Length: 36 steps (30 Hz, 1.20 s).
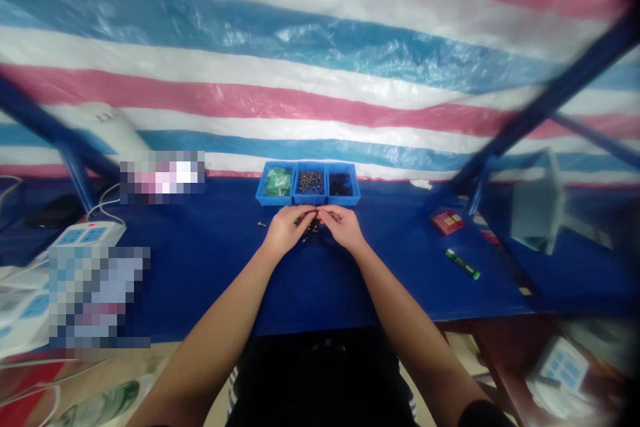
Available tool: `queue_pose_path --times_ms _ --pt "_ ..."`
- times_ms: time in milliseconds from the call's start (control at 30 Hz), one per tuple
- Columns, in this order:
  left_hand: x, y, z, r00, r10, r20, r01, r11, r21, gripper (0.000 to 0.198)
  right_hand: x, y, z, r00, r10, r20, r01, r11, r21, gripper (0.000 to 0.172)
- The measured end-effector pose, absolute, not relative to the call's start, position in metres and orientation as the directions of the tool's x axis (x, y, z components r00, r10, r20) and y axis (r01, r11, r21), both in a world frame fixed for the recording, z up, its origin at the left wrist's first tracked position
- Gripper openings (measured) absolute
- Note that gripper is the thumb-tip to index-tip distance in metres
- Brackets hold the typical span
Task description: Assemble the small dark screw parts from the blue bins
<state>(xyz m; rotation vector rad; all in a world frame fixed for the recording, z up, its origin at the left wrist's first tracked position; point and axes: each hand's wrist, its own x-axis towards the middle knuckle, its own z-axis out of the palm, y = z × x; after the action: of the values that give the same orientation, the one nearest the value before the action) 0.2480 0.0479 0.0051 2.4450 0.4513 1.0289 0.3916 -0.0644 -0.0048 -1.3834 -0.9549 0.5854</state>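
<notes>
My left hand and my right hand meet at the fingertips just in front of three blue bins. Both are closed in a pinch around something too small to make out. Below the fingertips lies a little pile of dark and brass-coloured parts, partly covered by my hands. One loose metal part rests left of my left hand. Green pieces fill the left bin, small shiny metal parts the middle bin, and black parts the right bin.
On the blue table, a red box and a green tube lie to the right. White power strips with cables run along the left side. Blue frame bars slant up at both sides, before a striped plastic sheet.
</notes>
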Motion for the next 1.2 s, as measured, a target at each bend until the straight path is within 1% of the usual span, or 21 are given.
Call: queue_pose_path --times_ms 133,333,467,600,767,867,1000,1100,1200 --pt "0.2486 0.0484 0.0021 0.650 0.456 0.608 0.114 -0.849 0.516 0.021 0.3921 -0.0644 -0.0029 0.559 0.802 0.211 0.193 0.121 -0.974 0.029" --pt "0.2483 0.0488 0.0054 0.614 0.430 0.662 0.067 -0.864 0.499 0.016 0.3926 -0.0647 0.0015 0.556 0.812 0.178 0.123 0.131 -0.984 0.030" --pt "0.2488 0.0480 0.0067 0.623 0.434 0.651 0.071 -0.860 0.506 0.015 0.3922 -0.0638 -0.0019 0.545 0.819 0.180 0.148 0.117 -0.982 0.031" --pt "0.2489 0.0477 0.0053 0.631 0.456 0.628 0.089 -0.846 0.525 0.017 0.3928 -0.0629 -0.0056 0.547 0.816 0.187 0.178 0.105 -0.978 0.028" --pt "0.2481 0.0475 0.0042 0.657 0.495 0.568 0.143 -0.822 0.551 0.022 0.3933 -0.0636 -0.0005 0.552 0.811 0.195 0.102 0.166 -0.981 0.026" --pt "0.2471 0.0477 0.0046 0.652 0.509 0.563 0.146 -0.812 0.565 0.022 0.3920 -0.0640 0.0028 0.548 0.817 0.178 0.072 0.165 -0.984 0.027" --pt "0.2465 0.0476 0.0043 0.653 0.517 0.553 0.143 -0.802 0.580 0.025 0.3914 -0.0644 0.0026 0.558 0.811 0.179 0.092 0.154 -0.984 0.028" --pt "0.2471 0.0471 0.0033 0.662 0.492 0.566 0.112 -0.811 0.574 0.024 0.3923 -0.0645 0.0017 0.582 0.790 0.191 0.115 0.153 -0.982 0.028" --pt "0.2478 0.0471 0.0027 0.657 0.476 0.585 0.091 -0.820 0.565 0.022 0.3933 -0.0640 0.0013 0.571 0.801 0.178 0.089 0.155 -0.984 0.030"
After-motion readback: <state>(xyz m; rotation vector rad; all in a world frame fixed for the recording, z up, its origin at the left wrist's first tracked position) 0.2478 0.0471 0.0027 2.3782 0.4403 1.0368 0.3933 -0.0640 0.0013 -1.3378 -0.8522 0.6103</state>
